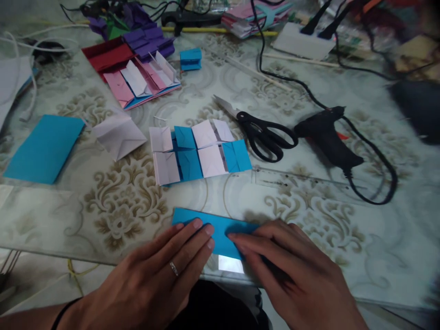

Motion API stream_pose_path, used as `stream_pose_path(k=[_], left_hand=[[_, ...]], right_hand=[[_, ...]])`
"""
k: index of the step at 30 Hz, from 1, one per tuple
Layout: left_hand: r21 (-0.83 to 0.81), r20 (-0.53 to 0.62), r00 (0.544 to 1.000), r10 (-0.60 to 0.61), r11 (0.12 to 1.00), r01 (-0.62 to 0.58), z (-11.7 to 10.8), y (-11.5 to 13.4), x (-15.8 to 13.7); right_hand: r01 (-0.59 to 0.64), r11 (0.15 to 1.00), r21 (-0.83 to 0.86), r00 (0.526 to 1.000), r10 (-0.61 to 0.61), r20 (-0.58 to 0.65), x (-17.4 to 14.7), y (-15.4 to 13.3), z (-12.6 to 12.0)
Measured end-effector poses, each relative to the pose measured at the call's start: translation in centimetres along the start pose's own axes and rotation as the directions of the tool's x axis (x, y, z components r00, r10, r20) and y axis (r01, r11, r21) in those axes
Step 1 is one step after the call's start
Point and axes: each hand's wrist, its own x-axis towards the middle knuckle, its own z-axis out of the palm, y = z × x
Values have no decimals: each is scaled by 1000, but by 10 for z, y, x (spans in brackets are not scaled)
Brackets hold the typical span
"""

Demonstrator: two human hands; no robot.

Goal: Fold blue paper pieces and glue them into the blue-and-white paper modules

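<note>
A folded strip of blue paper (223, 224) lies near the table's front edge, under both hands. My left hand (161, 270) rests flat on its left part, fingers stretched out; a ring is on one finger. At the strip's right part, my right hand (292, 270) has thumb and forefinger closed together on the paper. Just beyond is a flat row of folded white and blue paper pieces (211, 160). A creased white paper (119, 135) and a blue sheet (44, 149) lie to the left.
Black-handled scissors (257, 130) lie with blades apart, beside a black glue gun (330, 137) with a looping cord. A clear ruler (302, 178) lies in front. At the back are a pink and red folded paper piece (127, 87), a small blue folded piece (190, 59) and a white power strip (302, 41).
</note>
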Motion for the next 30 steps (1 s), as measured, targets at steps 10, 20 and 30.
stream_pose_path(k=[10, 20, 30], left_hand=[[44, -12, 1000, -14, 999, 15, 10, 7, -5], [38, -57, 998, -18, 999, 20, 12, 8, -4], [69, -60, 998, -1, 998, 5, 14, 8, -5]], right_hand=[[-23, 1000, 1, 999, 23, -23, -1, -1, -1], [136, 964, -231, 976, -170, -135, -23, -14, 11], [247, 908, -338, 969, -231, 88, -43, 2, 3]])
